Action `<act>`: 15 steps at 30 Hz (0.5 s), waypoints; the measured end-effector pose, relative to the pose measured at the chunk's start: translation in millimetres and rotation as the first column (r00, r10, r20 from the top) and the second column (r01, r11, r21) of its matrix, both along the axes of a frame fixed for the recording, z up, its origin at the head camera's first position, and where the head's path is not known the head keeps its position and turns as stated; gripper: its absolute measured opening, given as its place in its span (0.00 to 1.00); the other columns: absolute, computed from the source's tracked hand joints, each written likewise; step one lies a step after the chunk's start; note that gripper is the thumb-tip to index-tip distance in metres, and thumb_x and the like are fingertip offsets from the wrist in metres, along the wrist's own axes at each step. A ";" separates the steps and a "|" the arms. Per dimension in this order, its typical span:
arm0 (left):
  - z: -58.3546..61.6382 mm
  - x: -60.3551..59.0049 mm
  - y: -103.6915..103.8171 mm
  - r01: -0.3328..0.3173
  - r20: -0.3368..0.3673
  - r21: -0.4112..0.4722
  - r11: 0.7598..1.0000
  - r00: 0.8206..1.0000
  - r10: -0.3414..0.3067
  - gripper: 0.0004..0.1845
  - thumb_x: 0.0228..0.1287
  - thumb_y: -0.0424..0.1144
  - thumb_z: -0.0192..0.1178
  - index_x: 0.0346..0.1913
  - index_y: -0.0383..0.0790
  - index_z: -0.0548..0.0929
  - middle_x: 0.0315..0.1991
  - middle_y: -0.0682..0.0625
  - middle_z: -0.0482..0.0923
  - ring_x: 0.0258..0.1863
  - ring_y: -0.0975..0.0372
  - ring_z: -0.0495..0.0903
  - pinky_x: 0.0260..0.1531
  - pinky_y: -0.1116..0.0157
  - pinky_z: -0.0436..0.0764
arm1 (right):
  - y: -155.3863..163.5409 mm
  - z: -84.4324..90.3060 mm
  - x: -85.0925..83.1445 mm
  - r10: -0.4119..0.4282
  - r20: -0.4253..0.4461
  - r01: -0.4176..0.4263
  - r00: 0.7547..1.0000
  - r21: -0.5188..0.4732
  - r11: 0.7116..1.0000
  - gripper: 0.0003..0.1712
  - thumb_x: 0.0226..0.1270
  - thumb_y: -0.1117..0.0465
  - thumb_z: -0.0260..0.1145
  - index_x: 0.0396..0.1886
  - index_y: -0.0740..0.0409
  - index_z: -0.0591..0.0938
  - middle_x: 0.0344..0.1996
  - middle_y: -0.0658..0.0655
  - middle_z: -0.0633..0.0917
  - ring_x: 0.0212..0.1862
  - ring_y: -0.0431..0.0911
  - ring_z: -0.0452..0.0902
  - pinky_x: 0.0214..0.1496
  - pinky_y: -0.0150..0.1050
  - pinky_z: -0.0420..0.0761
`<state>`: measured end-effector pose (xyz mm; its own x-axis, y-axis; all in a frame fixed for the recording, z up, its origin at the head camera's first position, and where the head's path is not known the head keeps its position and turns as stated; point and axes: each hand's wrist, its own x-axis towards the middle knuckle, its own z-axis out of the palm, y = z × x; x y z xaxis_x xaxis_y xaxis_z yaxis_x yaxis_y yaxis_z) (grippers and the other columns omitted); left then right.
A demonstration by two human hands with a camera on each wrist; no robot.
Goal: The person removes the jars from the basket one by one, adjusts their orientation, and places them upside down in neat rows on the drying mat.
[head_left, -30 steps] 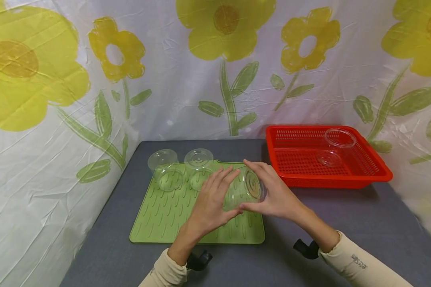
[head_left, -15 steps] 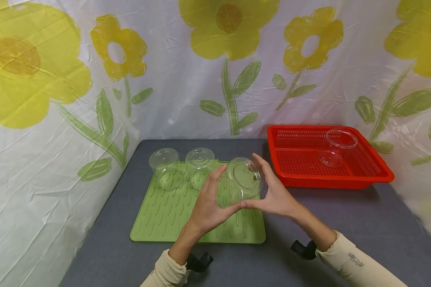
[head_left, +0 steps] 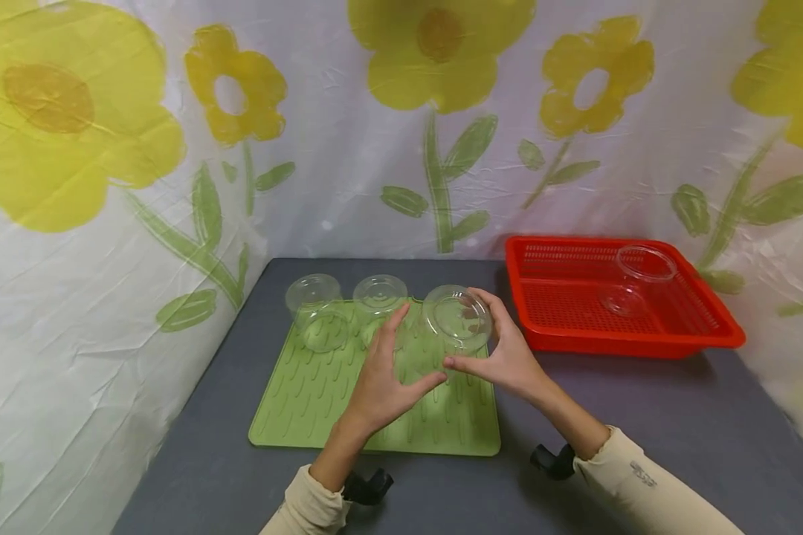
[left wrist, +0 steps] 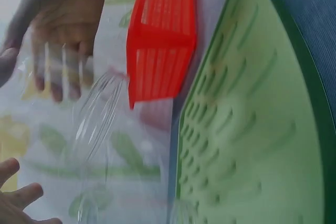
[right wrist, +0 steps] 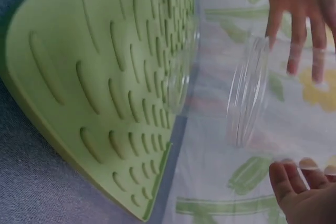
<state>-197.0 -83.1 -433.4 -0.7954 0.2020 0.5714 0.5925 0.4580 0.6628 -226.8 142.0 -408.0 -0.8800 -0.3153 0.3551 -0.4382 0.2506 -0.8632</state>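
A: Where is the clear cup point(head_left: 456, 327) sitting?

B: Upside down on the green mat point(head_left: 321, 409), at about 1 o'clock from the mat's centre. The right hand point(head_left: 502, 357) curls thumb and fingers round its right wall; the left hand point(head_left: 381, 379) has thumb and fingers on its left wall.

A: What could go wrong?

B: I judge the thin wall could buckle or slip if either hand squeezes unevenly, tipping the cup off the mat's ridges.

A: Anything crowding it?

B: 2 more inverted cups point(head_left: 348, 312) stand at 9 o'clock, the nearer just beside it. The red basket point(head_left: 642, 345), at 3 o'clock, holds 1 clear cup point(head_left: 632, 282) and lies close to the right wrist.
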 end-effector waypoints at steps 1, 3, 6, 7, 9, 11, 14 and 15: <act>-0.4 0.5 -4.8 -0.023 -0.006 0.006 1.000 1.000 0.023 0.56 0.54 0.44 0.79 0.81 0.49 0.55 0.78 0.44 0.61 0.76 0.48 0.63 0.68 0.38 0.70 | -0.4 -0.7 -2.5 -0.025 0.005 0.025 1.000 0.008 1.000 0.61 0.48 0.60 0.85 0.78 0.46 0.59 0.70 0.54 0.71 0.68 0.52 0.71 0.66 0.56 0.77; -0.8 1.4 -16.1 -0.064 -0.026 0.031 0.997 0.998 0.065 0.51 0.57 0.43 0.77 0.80 0.47 0.59 0.77 0.43 0.63 0.76 0.48 0.63 0.68 0.38 0.69 | -0.6 -2.6 -7.9 -0.070 0.016 0.069 0.997 0.021 0.997 0.61 0.48 0.58 0.85 0.79 0.48 0.58 0.70 0.54 0.72 0.66 0.51 0.73 0.65 0.56 0.77; -4.0 0.9 -36.7 -0.145 -0.069 0.068 0.987 0.986 0.149 0.42 0.61 0.40 0.73 0.77 0.44 0.65 0.74 0.42 0.67 0.75 0.48 0.65 0.66 0.39 0.71 | -0.8 -6.5 -16.0 -0.128 0.037 0.126 0.991 0.044 0.991 0.63 0.49 0.57 0.85 0.80 0.50 0.57 0.70 0.56 0.72 0.64 0.52 0.74 0.63 0.55 0.77; -6.0 0.2 -44.3 -0.175 -0.086 0.078 0.981 0.980 0.181 0.40 0.62 0.38 0.72 0.75 0.43 0.67 0.72 0.41 0.68 0.74 0.48 0.66 0.66 0.40 0.71 | -0.9 -8.1 -18.8 -0.139 0.045 0.137 0.989 0.049 0.989 0.63 0.49 0.56 0.85 0.80 0.50 0.56 0.70 0.57 0.72 0.64 0.53 0.74 0.64 0.55 0.77; -11.2 -1.7 -60.3 -0.232 -0.118 0.095 0.968 0.963 0.242 0.35 0.63 0.36 0.70 0.72 0.41 0.71 0.69 0.40 0.71 0.72 0.47 0.68 0.64 0.41 0.72 | -1.8 -11.3 -23.4 -0.159 0.057 0.155 0.986 0.067 0.986 0.64 0.49 0.55 0.84 0.81 0.49 0.55 0.71 0.58 0.72 0.65 0.55 0.74 0.65 0.56 0.75; -16.9 -4.4 -75.3 -0.285 -0.144 0.106 0.953 0.944 0.298 0.31 0.64 0.33 0.69 0.70 0.39 0.73 0.66 0.39 0.74 0.69 0.46 0.70 0.63 0.42 0.72 | -2.3 -14.3 -27.5 -0.173 0.065 0.168 0.983 0.083 0.982 0.64 0.49 0.54 0.84 0.81 0.48 0.55 0.72 0.59 0.70 0.66 0.56 0.72 0.65 0.58 0.75; -23.9 -8.8 -95.5 -0.365 -0.143 0.107 0.925 0.915 0.377 0.26 0.65 0.32 0.67 0.65 0.35 0.76 0.62 0.36 0.75 0.65 0.43 0.71 0.62 0.41 0.70 | -2.5 -18.5 -33.4 -0.196 0.072 0.188 0.978 0.111 0.976 0.65 0.50 0.52 0.84 0.82 0.48 0.54 0.73 0.60 0.68 0.68 0.57 0.71 0.67 0.62 0.73; -25.6 -9.7 -101.6 -0.395 -0.124 0.099 0.913 0.906 0.405 0.24 0.66 0.32 0.66 0.64 0.34 0.76 0.62 0.35 0.75 0.64 0.41 0.71 0.61 0.41 0.69 | -2.8 -19.6 -35.4 -0.203 0.073 0.194 0.976 0.118 0.974 0.65 0.50 0.52 0.84 0.82 0.48 0.54 0.74 0.60 0.68 0.68 0.58 0.70 0.67 0.63 0.73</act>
